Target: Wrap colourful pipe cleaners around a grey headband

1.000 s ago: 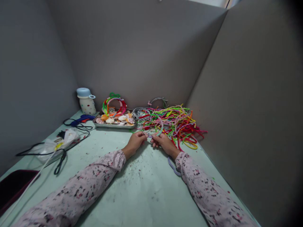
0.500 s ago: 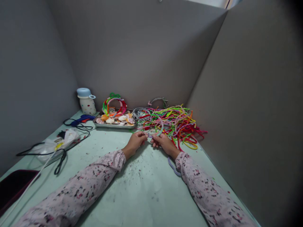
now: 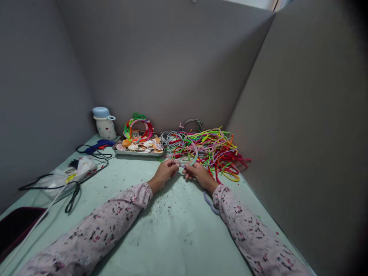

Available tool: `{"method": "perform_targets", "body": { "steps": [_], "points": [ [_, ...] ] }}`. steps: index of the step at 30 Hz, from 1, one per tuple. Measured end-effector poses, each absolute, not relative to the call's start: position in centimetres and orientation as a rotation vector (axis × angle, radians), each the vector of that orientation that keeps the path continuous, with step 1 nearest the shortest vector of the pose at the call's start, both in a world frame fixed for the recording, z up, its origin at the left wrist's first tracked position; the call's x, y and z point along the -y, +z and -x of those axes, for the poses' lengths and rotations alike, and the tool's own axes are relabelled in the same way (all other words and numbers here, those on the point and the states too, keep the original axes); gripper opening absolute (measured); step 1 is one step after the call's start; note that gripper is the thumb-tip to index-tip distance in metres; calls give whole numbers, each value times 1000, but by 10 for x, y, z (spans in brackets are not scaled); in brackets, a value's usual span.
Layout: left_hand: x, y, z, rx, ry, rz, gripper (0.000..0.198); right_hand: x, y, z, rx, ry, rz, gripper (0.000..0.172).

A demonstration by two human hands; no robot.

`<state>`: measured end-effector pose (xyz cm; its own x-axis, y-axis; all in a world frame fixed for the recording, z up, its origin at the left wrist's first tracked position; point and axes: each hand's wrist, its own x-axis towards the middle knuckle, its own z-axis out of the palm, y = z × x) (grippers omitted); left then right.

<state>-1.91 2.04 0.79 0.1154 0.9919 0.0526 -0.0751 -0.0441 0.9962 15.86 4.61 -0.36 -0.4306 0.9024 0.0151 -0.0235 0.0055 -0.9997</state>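
Note:
Between my hands is a thin ring [image 3: 196, 153], coloured pale green, pink and lilac, which looks wound with pipe cleaner. My left hand [image 3: 166, 171] pinches its near left part with thumb and forefinger. On the near right part, my right hand [image 3: 198, 173] closes its fingertips, a short gap from the left. The ring stands up in front of a heap of coloured pipe cleaners [image 3: 218, 149] and partly blends with it. A lilac pipe cleaner [image 3: 211, 203] lies on the table beside my right wrist.
A metal tray [image 3: 138, 154] of seashells, with several colourful wrapped rings [image 3: 148, 128] on it, stands at the back. Left are a bottle [image 3: 105, 126], a blue-handled tool [image 3: 99, 145], black cable and a plastic bag [image 3: 83, 168]. Grey partitions [image 3: 161, 57] surround the table.
Almost nothing differs. Both hands keep the same pinch on the ring, and the view has shifted very slightly.

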Motion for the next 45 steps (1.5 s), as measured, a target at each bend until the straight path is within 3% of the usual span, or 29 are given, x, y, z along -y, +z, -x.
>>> {"method": "perform_targets", "body": {
  "steps": [45],
  "points": [
    [-23,4,19,-950,1174,-1190,31,-47,-5,-162,1468,1563,898,33]
  ]
}}
